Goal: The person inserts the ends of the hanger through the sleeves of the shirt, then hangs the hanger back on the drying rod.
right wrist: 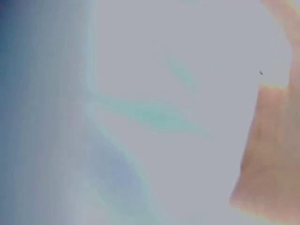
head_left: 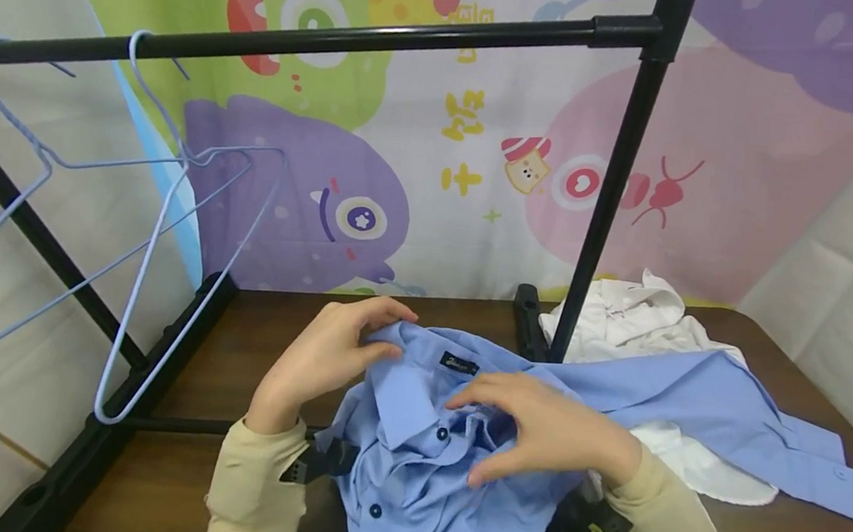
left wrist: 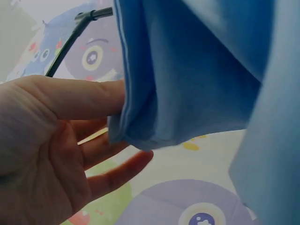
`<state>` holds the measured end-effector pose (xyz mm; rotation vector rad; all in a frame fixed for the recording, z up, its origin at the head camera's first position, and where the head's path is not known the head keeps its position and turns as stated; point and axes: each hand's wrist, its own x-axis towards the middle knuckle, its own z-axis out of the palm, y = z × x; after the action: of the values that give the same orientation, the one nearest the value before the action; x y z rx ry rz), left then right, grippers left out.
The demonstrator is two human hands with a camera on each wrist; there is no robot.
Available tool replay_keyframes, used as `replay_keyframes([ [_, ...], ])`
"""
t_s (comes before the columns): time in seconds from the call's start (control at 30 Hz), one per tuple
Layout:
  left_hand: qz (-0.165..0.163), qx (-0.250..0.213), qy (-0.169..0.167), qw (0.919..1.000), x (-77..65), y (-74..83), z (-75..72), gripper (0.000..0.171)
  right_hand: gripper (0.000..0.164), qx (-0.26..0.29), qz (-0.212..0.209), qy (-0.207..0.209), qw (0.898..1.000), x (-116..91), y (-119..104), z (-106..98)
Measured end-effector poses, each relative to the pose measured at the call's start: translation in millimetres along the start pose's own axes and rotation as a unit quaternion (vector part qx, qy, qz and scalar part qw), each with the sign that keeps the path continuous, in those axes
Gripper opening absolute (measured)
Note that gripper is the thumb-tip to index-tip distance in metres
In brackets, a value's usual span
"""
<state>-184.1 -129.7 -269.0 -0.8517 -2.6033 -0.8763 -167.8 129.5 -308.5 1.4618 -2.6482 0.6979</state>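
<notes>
A light blue button-up shirt (head_left: 411,465) hangs bunched in front of me, with dark buttons and a black neck label (head_left: 460,363). My left hand (head_left: 329,358) pinches its collar at the left between thumb and fingers; the left wrist view shows the thumb (left wrist: 89,99) against the fabric edge (left wrist: 123,93). Over the shirt's upper front, my right hand (head_left: 557,427) has its thumb and fingers spread apart, with no cloth visibly pinched. One blue sleeve (head_left: 687,395) stretches out to the right. The right wrist view is washed out, showing part of the hand (right wrist: 272,159).
A black rack's top bar (head_left: 414,40) crosses above, carrying light blue hangers (head_left: 134,293) at the left. Its right post (head_left: 604,205) comes down behind the shirt. White clothing (head_left: 632,324) lies heaped on the brown table (head_left: 279,321), partly under the blue sleeve. A cartoon-print curtain hangs behind.
</notes>
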Motion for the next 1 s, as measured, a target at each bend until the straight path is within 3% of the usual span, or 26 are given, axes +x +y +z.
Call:
replay_keyframes([
  [0.13, 0.007, 0.001, 0.049, 0.9988, -0.9, 2.6, -2.5, 0.042, 0.05, -0.002, 0.043, 0.08, 0.996, -3, 3, -11],
  [0.23, 0.018, -0.007, 0.085, 0.9962, -1.5, 3.8, -3.5, 0.045, 0.059, 0.003, 0.073, 0.118, 0.99, -5, 6, -16],
  [0.33, 0.033, -0.017, 0.121, 0.9919, -2.5, 5.0, -4.4, 0.045, 0.081, 0.007, 0.099, 0.124, 0.987, -7, 8, -18],
  [0.47, 0.055, -0.026, 0.174, 0.983, -4.0, 7.3, -5.8, 0.043, 0.106, 0.031, 0.127, 0.09, 0.987, -9, 12, -18],
  [0.6, 0.078, -0.061, 0.224, 0.9694, -4.9, 10.1, -7.2, 0.041, 0.117, 0.094, 0.134, 0.061, 0.985, -10, 21, -16],
  [0.8, 0.098, -0.14, 0.289, 0.9419, -6.0, 14.9, -10.5, 0.033, 0.12, 0.169, 0.118, 0.057, 0.977, -9, 31, -14],
  [1.0, 0.142, -0.221, 0.304, 0.9159, -7.7, 18.0, -12.7, 0.034, 0.122, 0.237, 0.084, 0.07, 0.965, -5, 35, -9],
])
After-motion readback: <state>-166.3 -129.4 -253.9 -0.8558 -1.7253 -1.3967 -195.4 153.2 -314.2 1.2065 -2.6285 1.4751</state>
